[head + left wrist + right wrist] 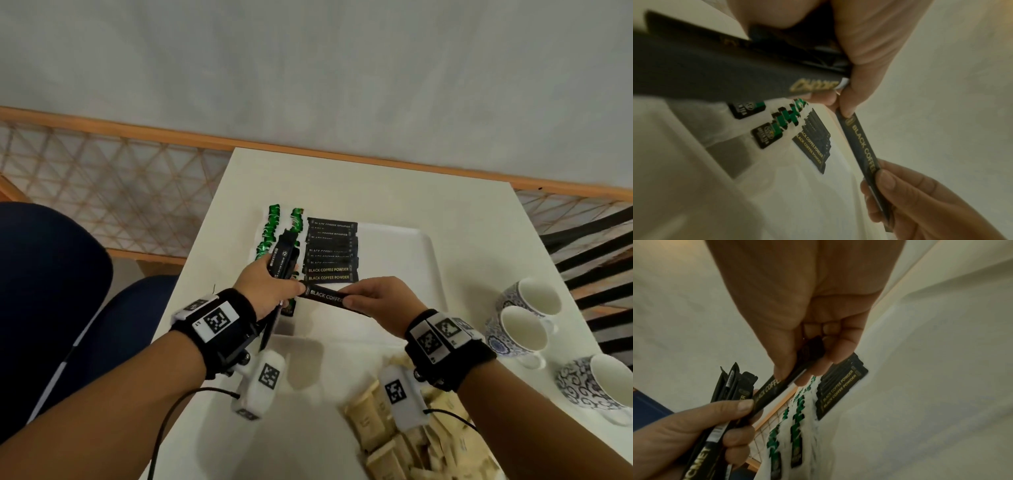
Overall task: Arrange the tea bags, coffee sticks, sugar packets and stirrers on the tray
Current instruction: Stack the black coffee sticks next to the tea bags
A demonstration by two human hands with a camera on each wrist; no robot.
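Nearest the camera, a heap of beige sugar packets (394, 442) lies loose in a white bin at the front of the table, under the right wrist. Just beyond, both hands meet over the near edge of the white tray (419, 240). The right hand (380, 301) pinches one black coffee stick (325, 298) between thumb and fingertips at its right half; the left hand (265, 286) pinches the other end with its thumb while its fingers grip a bundle of spare coffee sticks (284, 255). So the stick hangs level between the two hands, just above the tray, right beside the nearest stick of the laid row (331, 250). The stick looks light, thin and slightly bendy, with smooth foil that could slip; best held near the middle or by both ends, then laid flat against the row so it does not overlap crookedly. Beyond the hands, the row of coffee sticks sits on the tray's left part, with two columns of green tea bags (270, 229) to its left, overlapping like tiles. Three patterned cups (524, 329) stand well apart on the right. No stirrers can be made out.
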